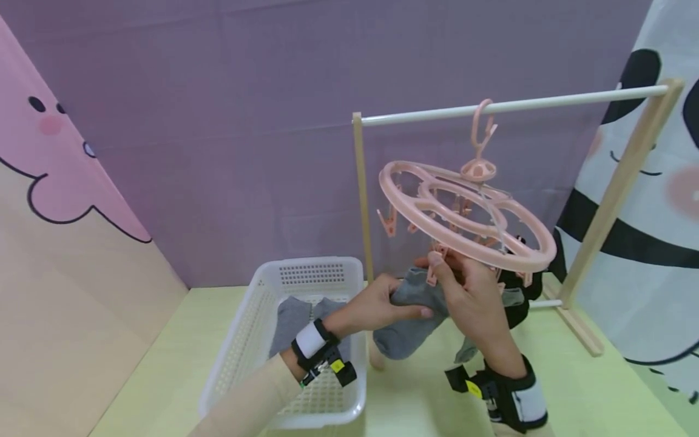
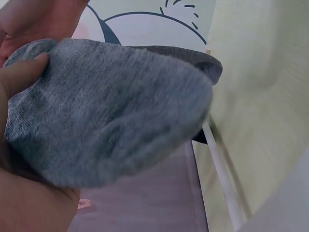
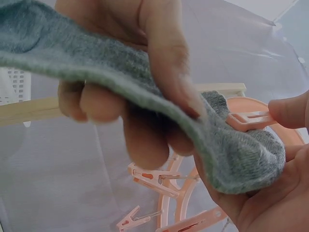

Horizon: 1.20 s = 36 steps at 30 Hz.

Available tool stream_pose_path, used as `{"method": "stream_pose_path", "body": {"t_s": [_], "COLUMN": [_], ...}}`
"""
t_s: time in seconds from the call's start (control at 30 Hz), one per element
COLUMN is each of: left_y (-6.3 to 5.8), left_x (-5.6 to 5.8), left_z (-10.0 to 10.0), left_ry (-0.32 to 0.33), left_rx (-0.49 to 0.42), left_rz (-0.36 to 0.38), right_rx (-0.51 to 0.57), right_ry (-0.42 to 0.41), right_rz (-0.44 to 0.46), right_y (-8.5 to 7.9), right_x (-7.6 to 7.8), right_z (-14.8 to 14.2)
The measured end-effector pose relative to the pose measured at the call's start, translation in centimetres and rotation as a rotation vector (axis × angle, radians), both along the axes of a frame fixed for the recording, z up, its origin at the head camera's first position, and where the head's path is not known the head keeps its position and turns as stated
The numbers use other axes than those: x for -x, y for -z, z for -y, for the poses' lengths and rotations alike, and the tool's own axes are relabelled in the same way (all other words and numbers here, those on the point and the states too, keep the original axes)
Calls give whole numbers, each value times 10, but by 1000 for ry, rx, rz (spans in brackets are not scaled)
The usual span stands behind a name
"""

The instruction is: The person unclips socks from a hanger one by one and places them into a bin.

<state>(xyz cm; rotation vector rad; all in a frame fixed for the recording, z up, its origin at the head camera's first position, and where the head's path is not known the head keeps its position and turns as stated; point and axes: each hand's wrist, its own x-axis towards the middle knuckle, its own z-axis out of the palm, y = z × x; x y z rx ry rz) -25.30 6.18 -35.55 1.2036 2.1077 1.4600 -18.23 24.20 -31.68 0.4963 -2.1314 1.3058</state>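
A grey sock (image 1: pixel 404 340) is stretched between both hands below a round pink clip hanger (image 1: pixel 475 250). My left hand (image 1: pixel 377 306) grips the sock, thumb across its near side, with the toe end hanging down. Up by the hanger's near rim, my right hand (image 1: pixel 480 297) pinches a pink clothespin (image 3: pixel 248 120) between thumb and fingers. In the right wrist view this clothespin lies over the sock's end, beside the right palm. Other clothespins (image 1: pixel 389 221) dangle from the hanger. Black and grey socks (image 1: pixel 519 309) hang behind my right hand, partly hidden by it.
The hanger hooks over the white rod (image 1: pixel 426 115) of a wooden rack (image 1: pixel 622 200), and its ring tilts down to the right. Left of the rack stands a white plastic basket (image 1: pixel 218 373) with grey socks (image 1: pixel 292 318) inside. A purple cloth (image 1: pixel 218 152) hangs behind.
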Motion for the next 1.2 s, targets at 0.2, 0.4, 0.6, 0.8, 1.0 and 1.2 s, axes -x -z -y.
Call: {"method": "stream_pose_path", "body": {"t_s": [0.2,0.4,0.6,0.8,1.0,1.2], "left_y": [-2,-2,-2,-5,-7,-9], "left_x": [-2,-4,-5,-6,-8,-9], "left_z": [2,0,-1,-2,-1,3], "left_ry": [-19,0,5,14,17,29], "left_rx": [-22,-16,-11,-15,-28,-46], "left_rz": [36,52,17,2,4,17], "right_rx": [-8,17,57,98,92,102], "right_ry": [3,-14,0,-4,12,-5], "right_rz": [-39,-92,-108,-104,-99,-130], "right_y": [1,3,3,2,2,4], "right_x": [1,3,5,3,2,4], "right_z": [1,0,-1,-1,-1,0]}}
